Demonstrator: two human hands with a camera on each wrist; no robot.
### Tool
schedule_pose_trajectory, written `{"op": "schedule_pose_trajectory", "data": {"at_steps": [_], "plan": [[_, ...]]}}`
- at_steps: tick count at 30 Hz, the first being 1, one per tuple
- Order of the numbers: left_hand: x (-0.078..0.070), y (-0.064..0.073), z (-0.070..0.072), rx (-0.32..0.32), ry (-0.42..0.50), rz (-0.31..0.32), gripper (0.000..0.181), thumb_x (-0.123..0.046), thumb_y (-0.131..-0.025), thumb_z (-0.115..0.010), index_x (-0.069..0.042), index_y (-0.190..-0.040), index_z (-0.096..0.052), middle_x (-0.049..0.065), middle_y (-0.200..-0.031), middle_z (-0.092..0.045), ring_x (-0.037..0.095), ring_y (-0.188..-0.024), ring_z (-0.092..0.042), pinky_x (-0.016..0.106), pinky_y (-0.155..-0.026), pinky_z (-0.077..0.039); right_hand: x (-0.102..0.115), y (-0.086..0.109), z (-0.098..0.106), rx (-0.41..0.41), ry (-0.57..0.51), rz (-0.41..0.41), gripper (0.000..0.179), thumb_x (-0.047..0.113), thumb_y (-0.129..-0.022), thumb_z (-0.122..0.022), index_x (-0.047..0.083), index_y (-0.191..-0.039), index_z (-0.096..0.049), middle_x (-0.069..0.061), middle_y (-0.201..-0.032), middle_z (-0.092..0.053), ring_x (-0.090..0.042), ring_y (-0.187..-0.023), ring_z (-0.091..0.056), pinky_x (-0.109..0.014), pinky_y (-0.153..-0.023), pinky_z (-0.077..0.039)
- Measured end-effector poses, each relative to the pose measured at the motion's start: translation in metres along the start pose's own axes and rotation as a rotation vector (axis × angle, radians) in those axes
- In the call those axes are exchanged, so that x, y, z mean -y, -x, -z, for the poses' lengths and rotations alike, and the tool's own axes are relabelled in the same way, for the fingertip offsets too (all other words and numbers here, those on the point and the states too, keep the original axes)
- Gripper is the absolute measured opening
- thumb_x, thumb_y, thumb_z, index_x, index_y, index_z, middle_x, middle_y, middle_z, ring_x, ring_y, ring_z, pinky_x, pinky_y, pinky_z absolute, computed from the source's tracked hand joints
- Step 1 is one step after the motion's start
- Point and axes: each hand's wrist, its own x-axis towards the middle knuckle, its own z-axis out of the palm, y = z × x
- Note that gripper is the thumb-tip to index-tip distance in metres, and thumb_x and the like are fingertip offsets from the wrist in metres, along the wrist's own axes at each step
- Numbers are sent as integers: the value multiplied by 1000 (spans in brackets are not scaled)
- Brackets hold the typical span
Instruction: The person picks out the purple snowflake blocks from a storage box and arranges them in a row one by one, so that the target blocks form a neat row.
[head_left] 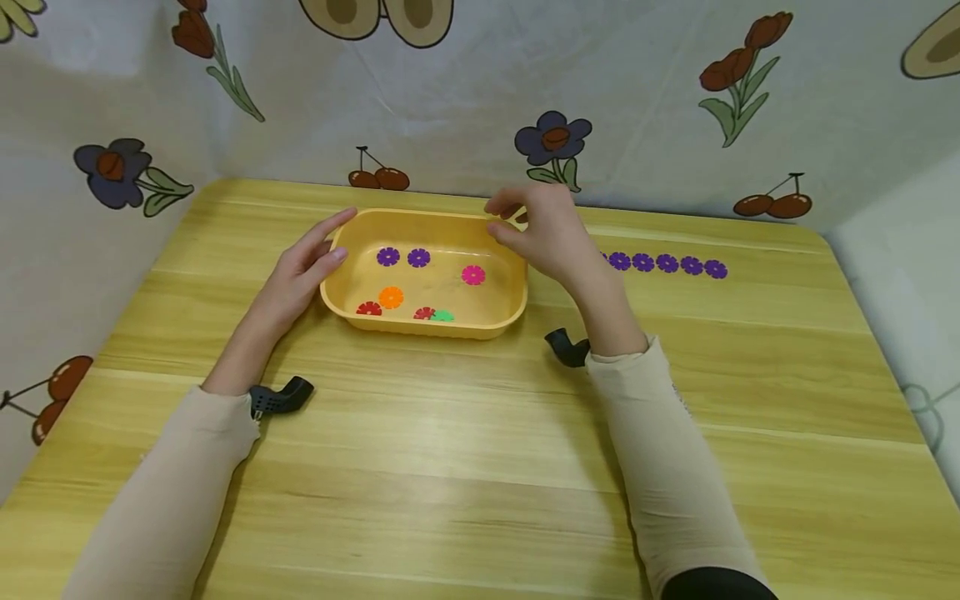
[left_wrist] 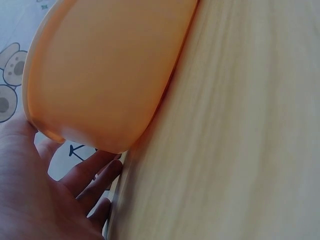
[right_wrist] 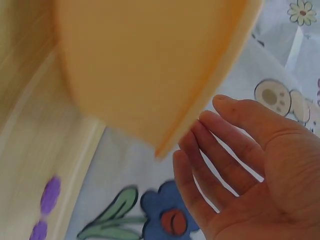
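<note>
A yellow plastic tray [head_left: 423,329] sits toward the back of the table, holding several small notched discs: two purple, one pink [head_left: 473,275], one orange [head_left: 391,297], a green one [head_left: 442,316] and red ones at the near wall. At its left end, my left hand [head_left: 294,271] grips the rim, thumb over the edge and fingers along the outer wall. My right hand [head_left: 546,229] hovers by the back right corner, thumb and fingers apart with nothing between them. In the right wrist view its fingertips [right_wrist: 206,117] come right up to the tray's rim.
A row of several purple discs [head_left: 667,264] lies on the wooden table [head_left: 465,467] to the right of the tray, its left end hidden behind my right wrist. Behind the table's back edge hangs a printed cloth [head_left: 450,108]. Black devices are worn at both wrists.
</note>
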Motion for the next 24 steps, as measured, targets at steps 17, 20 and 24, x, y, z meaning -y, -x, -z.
{"op": "schedule_pose_trajectory", "data": {"at_steps": [17, 20, 24], "plan": [[3, -1, 2, 1, 44, -6, 51, -31, -113, -51, -35, -162, -42, 20, -153, -56, 22, -124, -66, 19, -90, -59, 46, -36, -58, 394, 49, -13, 36, 16, -99, -76, 3, -132, -70, -12, -129, -72, -28, -121, -64, -36, -107, -52], [4, -2, 2, 6, 47, -7, 51, -31, -112, -52, -35, -162, -42, 21, -151, -58, 21, -121, -67, 20, -89, -60, 48, -40, -68, 399, 71, -7, 35, 11, -99, -74, 3, -133, -70, -12, -131, -71, -28, -122, -63, -37, -111, -50], [3, -2, 3, 5, 35, 0, 51, -32, -112, -52, -36, -162, -42, 21, -150, -59, 21, -120, -67, 20, -89, -59, 49, -42, -77, 391, 100, 14, 32, 5, -98, -71, 2, -129, -71, -12, -126, -72, -25, -113, -62, -35, -107, -51]]}}
